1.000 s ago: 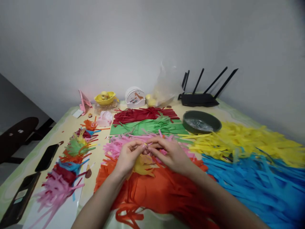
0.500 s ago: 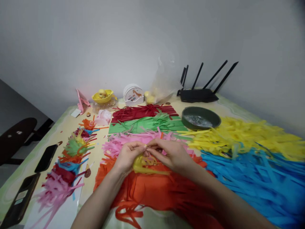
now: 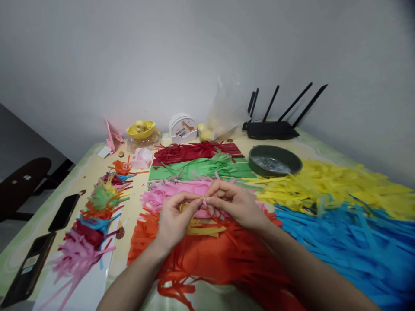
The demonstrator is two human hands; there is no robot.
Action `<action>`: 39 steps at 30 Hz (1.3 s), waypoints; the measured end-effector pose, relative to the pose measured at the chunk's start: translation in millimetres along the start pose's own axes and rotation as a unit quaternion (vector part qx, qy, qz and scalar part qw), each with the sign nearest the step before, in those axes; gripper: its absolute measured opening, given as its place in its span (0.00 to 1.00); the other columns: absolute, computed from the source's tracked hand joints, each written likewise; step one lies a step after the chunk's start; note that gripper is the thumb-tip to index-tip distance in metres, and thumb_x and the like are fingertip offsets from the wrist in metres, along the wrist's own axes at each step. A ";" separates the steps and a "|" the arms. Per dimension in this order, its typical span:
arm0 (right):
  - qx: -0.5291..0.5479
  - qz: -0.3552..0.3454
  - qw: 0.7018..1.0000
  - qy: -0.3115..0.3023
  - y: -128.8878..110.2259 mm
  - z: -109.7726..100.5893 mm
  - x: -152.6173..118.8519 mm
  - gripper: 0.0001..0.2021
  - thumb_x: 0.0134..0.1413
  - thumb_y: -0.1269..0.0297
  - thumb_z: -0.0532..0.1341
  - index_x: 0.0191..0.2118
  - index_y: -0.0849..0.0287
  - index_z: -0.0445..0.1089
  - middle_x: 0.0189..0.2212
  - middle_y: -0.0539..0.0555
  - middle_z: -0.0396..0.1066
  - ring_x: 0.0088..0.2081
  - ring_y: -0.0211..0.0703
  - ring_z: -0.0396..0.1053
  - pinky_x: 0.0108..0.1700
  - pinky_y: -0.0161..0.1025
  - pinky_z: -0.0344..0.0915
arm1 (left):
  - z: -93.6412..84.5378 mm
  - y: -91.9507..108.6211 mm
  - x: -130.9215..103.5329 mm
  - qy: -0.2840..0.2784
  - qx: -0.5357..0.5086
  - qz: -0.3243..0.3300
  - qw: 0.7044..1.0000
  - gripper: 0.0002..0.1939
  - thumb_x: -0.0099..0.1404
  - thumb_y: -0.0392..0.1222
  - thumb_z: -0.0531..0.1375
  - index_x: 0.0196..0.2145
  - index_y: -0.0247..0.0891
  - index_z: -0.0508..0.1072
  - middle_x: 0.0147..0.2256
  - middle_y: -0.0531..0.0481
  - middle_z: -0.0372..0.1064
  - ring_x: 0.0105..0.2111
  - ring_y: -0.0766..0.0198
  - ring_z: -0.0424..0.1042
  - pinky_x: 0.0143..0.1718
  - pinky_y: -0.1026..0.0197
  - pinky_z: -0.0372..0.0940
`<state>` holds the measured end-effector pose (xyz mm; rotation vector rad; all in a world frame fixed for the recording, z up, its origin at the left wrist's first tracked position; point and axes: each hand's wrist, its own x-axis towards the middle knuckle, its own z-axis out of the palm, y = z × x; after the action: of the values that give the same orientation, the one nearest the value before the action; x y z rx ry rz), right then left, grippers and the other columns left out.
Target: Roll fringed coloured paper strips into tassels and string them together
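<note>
Over the fringed orange paper (image 3: 207, 255) my left hand (image 3: 175, 218) and my right hand (image 3: 238, 205) meet, fingertips nearly touching. Both pinch a small bit of yellow fringed paper (image 3: 205, 227), whose strips hang below and behind my left fingers. Its upper end, a tiny yellow tip, shows between my thumbs and forefingers; the rest is partly hidden by the hands. Pink fringed paper (image 3: 181, 190) lies just beyond my hands. Green fringed paper (image 3: 175, 170) and dark red fringed paper (image 3: 194, 152) are farther back.
Yellow strips (image 3: 343, 185) and blue strips (image 3: 337, 242) spread at right, near a dark green bowl (image 3: 275, 160). Behind it stands a black router (image 3: 272, 129). Multicoloured tassels (image 3: 87, 231) form a row at left beside two phones (image 3: 63, 212). A clear bag (image 3: 223, 114) sits by the wall.
My right hand has turned, its fingers more curled and raised at the pinch. The yellow fringe has shifted and is more covered by my left hand. The view moved slightly.
</note>
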<state>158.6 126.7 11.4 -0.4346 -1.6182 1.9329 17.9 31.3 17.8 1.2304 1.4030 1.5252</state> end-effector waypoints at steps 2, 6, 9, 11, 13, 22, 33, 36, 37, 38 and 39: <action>0.015 0.001 1.000 0.002 1.3 2.9 -0.5 0.16 0.47 0.54 0.68 0.28 0.60 0.64 0.17 0.46 0.69 0.16 0.30 0.62 0.19 0.27 0.58 | 0.1 0.1 -1.9 0.006 0.037 0.014 0.999 0.07 0.61 0.42 0.62 0.31 0.34 0.77 0.28 0.48 0.76 0.29 0.64 0.74 0.34 0.65 0.66; 0.014 -0.006 1.000 0.010 7.1 5.8 -2.0 0.14 0.48 0.56 0.68 0.29 0.60 0.65 0.16 0.46 0.69 0.15 0.29 0.61 0.18 0.27 0.56 | -0.5 0.3 -6.0 0.029 0.130 0.053 0.990 0.07 0.62 0.41 0.61 0.31 0.35 0.76 0.28 0.49 0.76 0.29 0.64 0.73 0.33 0.65 0.65; -0.014 -0.028 0.999 0.030 10.3 7.4 -3.8 0.13 0.49 0.56 0.67 0.29 0.59 0.66 0.19 0.47 0.70 0.18 0.31 0.64 0.19 0.28 0.59 | -0.5 0.5 -8.7 0.057 0.220 0.114 0.967 0.07 0.62 0.40 0.61 0.29 0.36 0.76 0.27 0.49 0.75 0.28 0.64 0.72 0.33 0.64 0.64; -0.040 -0.036 0.998 0.046 9.7 8.1 -5.0 0.12 0.49 0.56 0.66 0.30 0.59 0.67 0.20 0.47 0.70 0.19 0.31 0.64 0.20 0.28 0.61 | -0.2 0.1 -9.1 0.064 0.252 0.137 0.956 0.07 0.62 0.39 0.61 0.28 0.36 0.75 0.26 0.50 0.74 0.29 0.63 0.72 0.33 0.63 0.63; -0.060 -0.034 0.996 0.049 7.0 8.3 -6.0 0.13 0.49 0.56 0.66 0.29 0.59 0.67 0.19 0.47 0.69 0.18 0.31 0.63 0.19 0.29 0.60 | 0.0 -0.4 -8.1 0.059 0.235 0.122 0.962 0.06 0.62 0.39 0.60 0.29 0.36 0.75 0.27 0.50 0.74 0.29 0.64 0.72 0.34 0.63 0.63; -0.131 0.000 0.991 0.033 -5.9 4.8 -6.5 0.17 0.47 0.49 0.66 0.29 0.59 0.67 0.14 0.43 0.60 0.16 0.30 0.56 0.18 0.29 0.53 | -4.2 1.5 -6.3 -0.007 0.133 0.075 0.988 0.04 0.63 0.39 0.60 0.35 0.38 0.67 0.31 0.51 0.72 0.33 0.66 0.74 0.34 0.66 0.65; -0.208 -0.024 0.978 0.005 -11.8 -5.1 -9.8 0.16 0.52 0.52 0.63 0.33 0.62 0.70 0.15 0.45 0.61 0.18 0.31 0.56 0.21 0.31 0.51 | -11.4 5.8 -3.0 -0.097 0.062 0.000 0.993 0.09 0.63 0.40 0.61 0.38 0.37 0.64 0.35 0.48 0.71 0.38 0.62 0.75 0.38 0.64 0.66; -0.233 -0.027 0.972 0.002 -10.3 -3.7 -10.0 0.15 0.52 0.52 0.63 0.32 0.61 0.71 0.15 0.45 0.60 0.19 0.32 0.56 0.21 0.31 0.51 | -10.2 6.3 -3.6 -0.072 0.099 0.014 0.992 0.05 0.64 0.39 0.59 0.36 0.37 0.65 0.32 0.49 0.71 0.34 0.64 0.75 0.35 0.66 0.65; -0.246 -0.031 0.969 0.002 -10.2 -3.9 -10.3 0.14 0.52 0.52 0.63 0.32 0.60 0.71 0.16 0.45 0.60 0.19 0.32 0.56 0.21 0.31 0.51 | -9.5 5.7 -4.1 -0.062 0.115 0.020 0.991 0.05 0.64 0.38 0.59 0.35 0.37 0.65 0.31 0.50 0.71 0.32 0.65 0.75 0.34 0.67 0.65; -0.257 -0.034 0.966 0.001 -10.5 -4.7 -10.7 0.13 0.52 0.53 0.63 0.33 0.60 0.72 0.16 0.45 0.61 0.19 0.33 0.57 0.21 0.31 0.52 | -9.0 5.0 -4.4 -0.055 0.124 0.024 0.990 0.04 0.64 0.38 0.59 0.35 0.37 0.65 0.30 0.50 0.72 0.32 0.65 0.75 0.34 0.67 0.65; -0.263 -0.037 0.964 0.000 -11.3 -5.8 -11.3 0.13 0.52 0.54 0.64 0.35 0.60 0.72 0.16 0.45 0.62 0.19 0.33 0.58 0.21 0.31 0.52 | -8.6 4.4 -4.6 -0.053 0.123 0.024 0.991 0.04 0.64 0.38 0.59 0.35 0.37 0.65 0.30 0.50 0.72 0.32 0.65 0.75 0.34 0.67 0.65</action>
<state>173.2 125.4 19.9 -0.5695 -2.1138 1.4286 11.4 23.7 21.7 1.4796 1.5345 1.3253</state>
